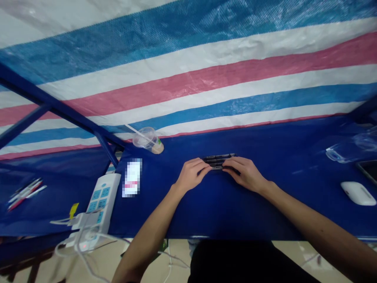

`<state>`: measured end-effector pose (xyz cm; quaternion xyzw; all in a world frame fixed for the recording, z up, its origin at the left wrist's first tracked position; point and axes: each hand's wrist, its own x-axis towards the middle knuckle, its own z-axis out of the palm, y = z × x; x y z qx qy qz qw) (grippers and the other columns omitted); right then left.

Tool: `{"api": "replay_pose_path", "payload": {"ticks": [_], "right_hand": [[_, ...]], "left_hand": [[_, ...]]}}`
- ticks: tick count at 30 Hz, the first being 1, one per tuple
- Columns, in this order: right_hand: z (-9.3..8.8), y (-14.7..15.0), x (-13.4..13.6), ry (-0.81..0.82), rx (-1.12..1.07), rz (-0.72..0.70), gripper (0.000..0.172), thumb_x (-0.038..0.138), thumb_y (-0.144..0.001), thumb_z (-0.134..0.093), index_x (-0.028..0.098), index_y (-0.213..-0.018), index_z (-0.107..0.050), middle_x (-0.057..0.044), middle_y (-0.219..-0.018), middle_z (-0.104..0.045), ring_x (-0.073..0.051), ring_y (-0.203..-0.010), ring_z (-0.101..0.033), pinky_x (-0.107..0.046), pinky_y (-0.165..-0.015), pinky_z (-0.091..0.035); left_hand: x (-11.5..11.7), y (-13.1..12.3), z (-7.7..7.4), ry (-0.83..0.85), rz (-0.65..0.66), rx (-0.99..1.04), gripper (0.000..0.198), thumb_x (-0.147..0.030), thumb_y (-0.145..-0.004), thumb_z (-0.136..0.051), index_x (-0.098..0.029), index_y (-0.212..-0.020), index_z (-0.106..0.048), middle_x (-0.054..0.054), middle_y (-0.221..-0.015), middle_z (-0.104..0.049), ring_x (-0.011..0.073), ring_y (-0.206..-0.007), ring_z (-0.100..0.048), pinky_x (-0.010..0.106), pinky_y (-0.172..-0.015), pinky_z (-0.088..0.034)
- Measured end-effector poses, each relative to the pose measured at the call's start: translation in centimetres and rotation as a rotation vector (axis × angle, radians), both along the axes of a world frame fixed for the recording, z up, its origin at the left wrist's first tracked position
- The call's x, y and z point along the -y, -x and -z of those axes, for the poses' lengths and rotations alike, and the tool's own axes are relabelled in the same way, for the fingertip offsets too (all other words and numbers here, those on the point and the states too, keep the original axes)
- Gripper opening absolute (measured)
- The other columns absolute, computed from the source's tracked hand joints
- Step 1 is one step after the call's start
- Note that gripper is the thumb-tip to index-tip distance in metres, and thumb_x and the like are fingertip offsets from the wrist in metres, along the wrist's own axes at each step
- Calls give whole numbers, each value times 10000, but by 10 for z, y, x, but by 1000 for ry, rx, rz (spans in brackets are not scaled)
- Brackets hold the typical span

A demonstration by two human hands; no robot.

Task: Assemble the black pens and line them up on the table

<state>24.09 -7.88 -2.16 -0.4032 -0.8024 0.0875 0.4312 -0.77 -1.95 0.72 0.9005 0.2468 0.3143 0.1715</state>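
Observation:
Several dark pens [218, 160] lie side by side on the blue table, one row behind another, roughly level from left to right. My left hand [193, 173] has its fingers closed at the left end of the nearest pen. At that pen's right end my right hand [244, 171] is closed in the same way, with its fingertips also against the pens behind. Parts of the pens are hidden under the fingers of both hands.
A blue table [212, 208] carries a tilted plastic cup [149, 141] with a straw, a blurred phone [132, 177], a power strip [101, 200] with cables, and a white case [357, 193]. Far left are more pens [26, 193]; far right, a clear bottle [347, 151].

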Motion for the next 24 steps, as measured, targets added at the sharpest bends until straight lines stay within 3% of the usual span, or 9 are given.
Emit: {"api": "replay_pose_path", "payload": {"ticks": [8, 24], "right_hand": [[1, 5, -1, 45, -7, -17, 123, 231, -1011, -607, 228, -1122, -660, -78, -1064, -758, -224, -956, -740, -380, -859, -611], [-7, 4, 2, -48, 83, -30, 135, 201, -1019, -579, 205, -1122, -666, -73, -1042, -759, -210, -920, -723, -358, -835, -575]], "left_hand": [[-1, 2, 0, 21, 5, 45, 152, -221, -1007, -606, -162, -913, -711, 55, -816, -724, 155, -716, -628, 307, -690, -499], [2, 5, 4, -33, -29, 68, 137, -197, -992, -612, -164, -899, -706, 46, -792, -710, 147, -690, -628, 292, -668, -498]]}}
